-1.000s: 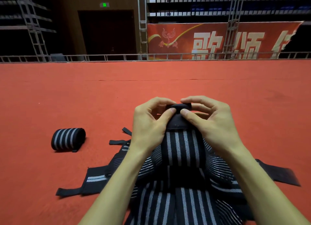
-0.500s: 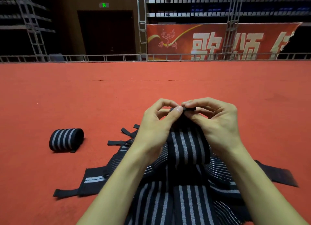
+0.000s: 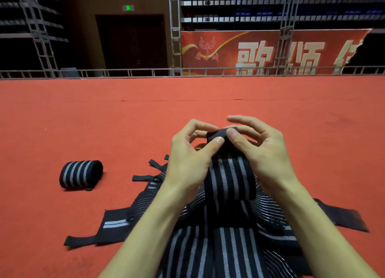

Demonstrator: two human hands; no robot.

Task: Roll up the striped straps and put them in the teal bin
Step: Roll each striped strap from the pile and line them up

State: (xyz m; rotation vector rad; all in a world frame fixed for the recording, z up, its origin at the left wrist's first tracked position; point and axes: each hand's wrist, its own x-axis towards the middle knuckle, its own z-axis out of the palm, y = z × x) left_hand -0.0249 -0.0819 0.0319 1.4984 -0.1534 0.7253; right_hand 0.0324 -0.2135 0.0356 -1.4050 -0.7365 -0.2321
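Note:
A black strap with grey stripes (image 3: 230, 180) hangs down from both my hands above the red floor. My left hand (image 3: 190, 159) pinches its black top end between thumb and fingers. My right hand (image 3: 258, 148) pinches the same end from the right, index finger raised. Under my forearms lies a pile of unrolled striped straps (image 3: 220, 248), with black tab ends sticking out left and right. One rolled-up striped strap (image 3: 80, 174) lies on the floor to the left. No teal bin is in view.
Red carpet (image 3: 104, 121) stretches ahead to a low metal railing (image 3: 145, 71). Behind it stand scaffold towers, a dark doorway and a red banner (image 3: 270, 53).
The fold at the strap's top end has been turned further between my fingers, and my right index finger has lifted off. Both hands stay in nearly the same place.

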